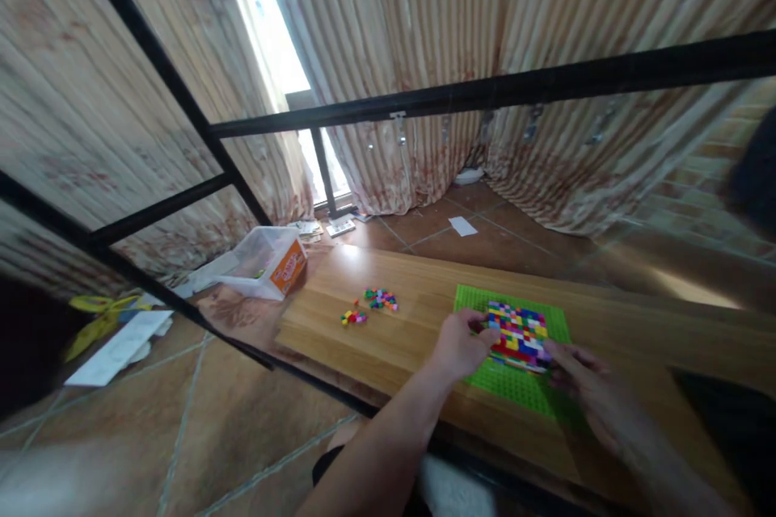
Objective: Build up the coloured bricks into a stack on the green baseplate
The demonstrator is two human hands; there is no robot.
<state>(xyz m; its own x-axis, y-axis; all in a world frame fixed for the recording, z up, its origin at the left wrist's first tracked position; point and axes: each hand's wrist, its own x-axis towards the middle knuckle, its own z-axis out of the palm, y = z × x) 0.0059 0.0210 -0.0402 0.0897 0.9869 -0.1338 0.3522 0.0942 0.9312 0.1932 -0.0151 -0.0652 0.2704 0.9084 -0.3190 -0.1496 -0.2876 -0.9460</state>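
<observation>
- Left hand (pixel 464 346): thumb and forefinger curved, slightly parted, at the near-left edge of the block; firmness of grip cannot be told.
- Right hand (pixel 579 371): fingers bent at the block's right edge, somewhat blurred; how far they are closed cannot be told.
- Rectangular block of small multicoloured plastic bricks (pixel 518 331): between the fingers of both hands, over the baseplate.
- Bright green, studded plastic baseplate (pixel 506 385): beneath the fingers, extending beyond them on the far side.
- Light-brown wood-grain tabletop (pixel 400 359): under the baseplate, spreading to either side of the fingers.
- Two small clusters of loose multicoloured bricks, one smaller (pixel 352 317), one larger (pixel 381 300): on the tabletop, well left of the left fingers.
- Translucent plastic box with an orange label (pixel 258 279): farther left, beyond both clusters.
- Pleated beige curtains with reddish floral patterning (pixel 418 24): well beyond the fingers, behind a black bar (pixel 485 89).
</observation>
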